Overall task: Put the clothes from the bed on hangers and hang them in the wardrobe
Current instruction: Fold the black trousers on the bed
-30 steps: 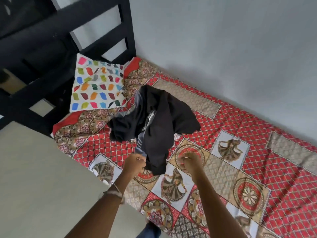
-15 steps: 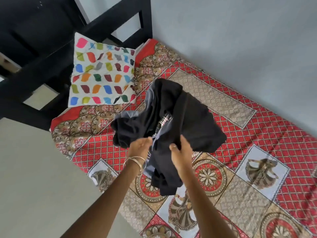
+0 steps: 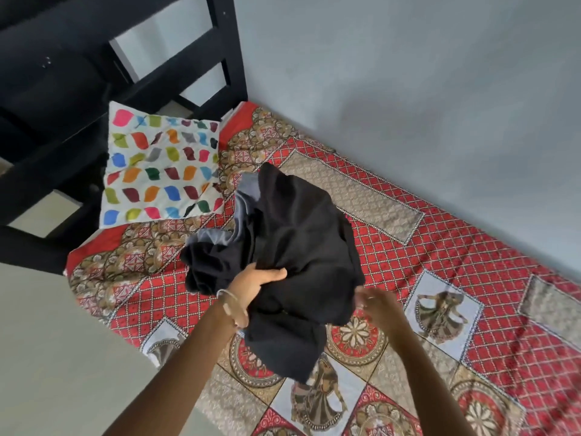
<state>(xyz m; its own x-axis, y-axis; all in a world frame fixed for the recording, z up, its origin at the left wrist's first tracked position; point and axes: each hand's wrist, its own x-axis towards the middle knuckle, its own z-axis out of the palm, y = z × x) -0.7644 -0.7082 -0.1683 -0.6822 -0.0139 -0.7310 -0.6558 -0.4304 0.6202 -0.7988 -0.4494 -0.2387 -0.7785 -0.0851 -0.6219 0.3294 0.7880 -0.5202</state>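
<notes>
The bed (image 3: pixel 471 262) fills most of what I see from here, covered in a red, diamond-patterned cotton spread with beige panels, round floral medallions and squares showing dancing figures. It runs along a plain pale grey wall (image 3: pixel 408 89), with a black slatted bed frame (image 3: pixel 226 58) at the head end and a strip of pale floor (image 3: pixel 47 341) on the near side. No wardrobe or hanger is in view, so I judge the job is only at the picking-up stage.

A square white cushion printed with many-coloured leaf shapes (image 3: pixel 160 171) leans against the frame at the head of the bed, well apart from the hands.

The bundle of black clothes with a grey lining showing at its top (image 3: pixel 292 247) is lifted above the middle of the spread, its lower end hanging down towards the near edge. It looks gathered in a heap, probably so it can be carried off in one go; how many garments are in it I cannot tell.

The left hand (image 3: pixel 251 291), a thin bangle at the wrist, has its fingers (image 3: pixel 273 275) curled into the dark fabric and takes the weight. The right hand (image 3: pixel 377 305) is blurred, its fingers (image 3: pixel 366 302) loosely spread at the bundle's right edge; whether they have hold of the cloth I cannot tell.
</notes>
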